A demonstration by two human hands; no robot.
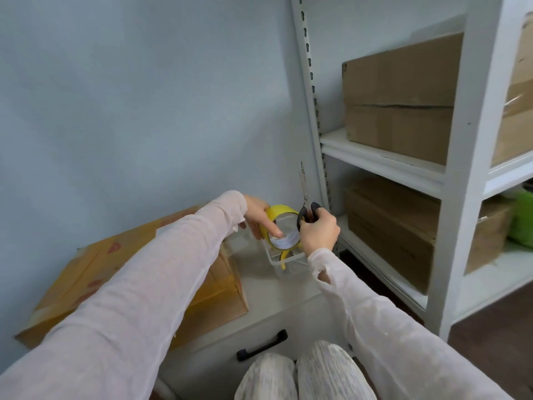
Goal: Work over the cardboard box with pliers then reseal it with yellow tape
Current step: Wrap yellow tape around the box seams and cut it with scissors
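My left hand (pixel 259 216) holds a roll of yellow tape (pixel 278 215) above a clear plastic bin (pixel 284 262), with the forefinger through the roll's core. My right hand (pixel 318 230) grips the black handles of a pair of scissors (pixel 306 209), whose thin blades point straight up beside the roll. The cardboard box (pixel 213 290), with yellow tape across its top and red marks, lies on the white cabinet at the left, largely hidden under my left forearm. No pliers can be made out.
The white cabinet (pixel 277 301) has a drawer with a black handle (pixel 261 346). To the right stands a white shelf unit (pixel 461 157) holding several brown cardboard boxes (pixel 401 96) and something green (pixel 522 223). A pale blue wall lies behind. My knees are at the bottom.
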